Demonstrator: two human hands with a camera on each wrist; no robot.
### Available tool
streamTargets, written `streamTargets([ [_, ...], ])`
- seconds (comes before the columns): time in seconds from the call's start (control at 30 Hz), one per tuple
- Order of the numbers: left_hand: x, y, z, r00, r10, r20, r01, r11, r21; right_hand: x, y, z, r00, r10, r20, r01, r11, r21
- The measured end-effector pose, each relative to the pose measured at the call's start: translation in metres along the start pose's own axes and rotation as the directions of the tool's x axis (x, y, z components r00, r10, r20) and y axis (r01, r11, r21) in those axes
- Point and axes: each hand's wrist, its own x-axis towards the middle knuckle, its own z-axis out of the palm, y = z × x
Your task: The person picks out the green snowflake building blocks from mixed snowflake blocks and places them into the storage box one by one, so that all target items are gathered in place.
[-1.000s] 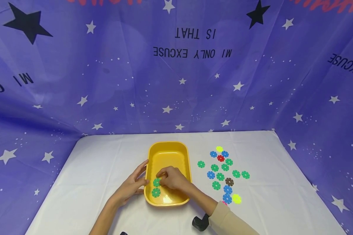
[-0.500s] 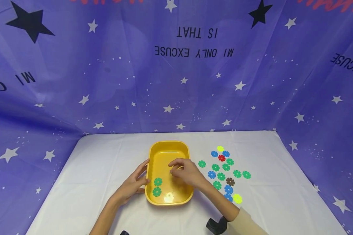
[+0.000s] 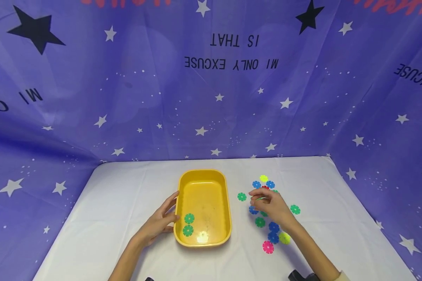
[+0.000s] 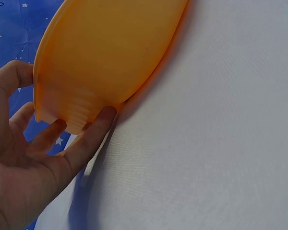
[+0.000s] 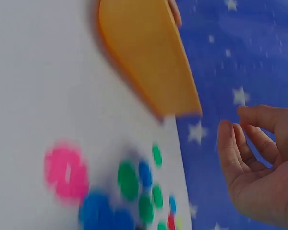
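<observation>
My left hand [image 3: 158, 224] holds the left side of a yellow rectangular tub [image 3: 204, 175]. In the left wrist view its thumb or finger meets the tub's rim while other fingers [image 4: 98, 124] touch the outer wall. Two green notched plastic discs [image 3: 189, 218] lie inside the tub near its left wall. My right hand [image 3: 272, 207] hovers over the scattered discs on the table, its fingers loosely bent. In the right wrist view nothing shows between the fingers [image 5: 225, 139]. Several discs are hidden beneath this hand; a green sliver shows between its fingers in the head view.
Loose discs lie right of the tub: a green disc [image 3: 242, 196], a pink disc [image 3: 268, 247], a yellow disc [image 3: 284, 238], several blue discs [image 3: 273, 237] and others. A white cloth [image 3: 337, 234] covers the table. Purple star-printed fabric [image 3: 211, 117] hangs behind and at both sides.
My right hand has left the inside of the tub and moved right to above the loose discs. The two green discs stay in the tub, and my left hand keeps its place.
</observation>
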Motion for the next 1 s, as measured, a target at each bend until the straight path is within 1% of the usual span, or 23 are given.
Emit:
streamTargets([
  [0.07,0.000,0.000,0.000,1.000,-0.002,-0.004,0.002,1.000,0.001,-0.004,0.010,-0.017,1.000,0.009,-0.030,-0.009,1.000,0.003],
  [0.2,-0.001,0.001,0.001,1.000,-0.002,-0.013,0.002,1.000,0.004,-0.009,0.032,-0.048,0.993,0.058,-0.101,-0.059,0.998,-0.010],
  [0.27,0.000,0.001,0.001,1.000,0.000,-0.015,0.001,1.000,0.006,-0.010,0.044,-0.063,0.985,0.088,-0.149,-0.094,0.995,-0.033],
  [0.4,0.000,0.000,0.001,1.000,0.002,-0.015,-0.002,1.000,0.009,-0.015,0.066,-0.087,0.964,0.125,-0.233,-0.154,0.982,-0.112],
  [0.5,0.001,0.000,0.001,1.000,0.009,-0.011,-0.009,1.000,0.010,-0.021,0.078,-0.100,0.952,0.143,-0.271,-0.191,0.968,-0.163],
  [0.57,0.001,0.000,0.001,1.000,0.012,-0.011,-0.012,1.000,0.013,-0.024,0.085,-0.107,0.948,0.151,-0.280,-0.209,0.958,-0.194],
  [0.7,0.000,0.000,0.001,1.000,0.008,-0.014,-0.007,1.000,0.015,-0.029,0.095,-0.114,0.952,0.162,-0.258,-0.226,0.944,-0.239],
  [1.0,0.000,0.000,0.001,1.000,-0.005,-0.005,0.005,1.000,0.003,-0.032,0.101,-0.117,0.964,0.181,-0.196,-0.236,0.921,-0.310],
])
